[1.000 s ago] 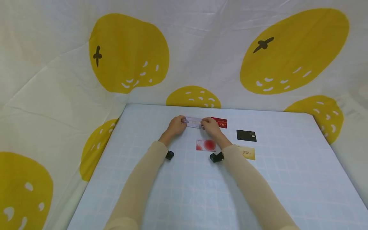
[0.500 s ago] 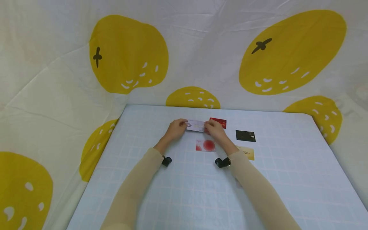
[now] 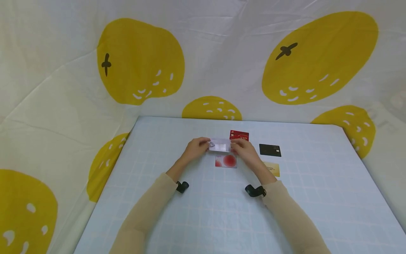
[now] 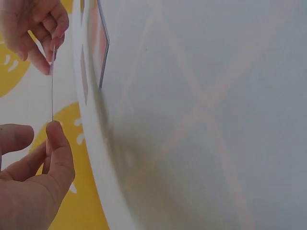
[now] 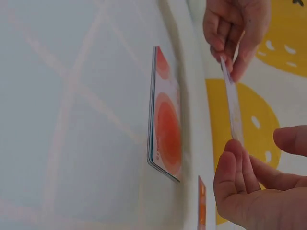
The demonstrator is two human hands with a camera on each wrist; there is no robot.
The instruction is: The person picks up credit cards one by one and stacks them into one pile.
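Held lilac-white card (image 3: pixel 219 145) spans left hand (image 3: pixel 194 149) to right hand (image 3: pixel 245 150), blocking straight passage between them. Gap under it, down to red-and-white card stack (image 5: pixel 165 117) just nearside of the grip. Right side crowded: red VIP card (image 3: pixel 239 135) just beyond the right fingers, black card (image 3: pixel 270 150) further right, gold card (image 3: pixel 272 168) beside the wrist. Left of grip: free tabletop (image 3: pixel 155 141). Beyond: narrow free strip, then fabric backdrop (image 3: pixel 222 63). Nearside: lane between forearms, wrist cameras (image 3: pixel 254 191) intruding.
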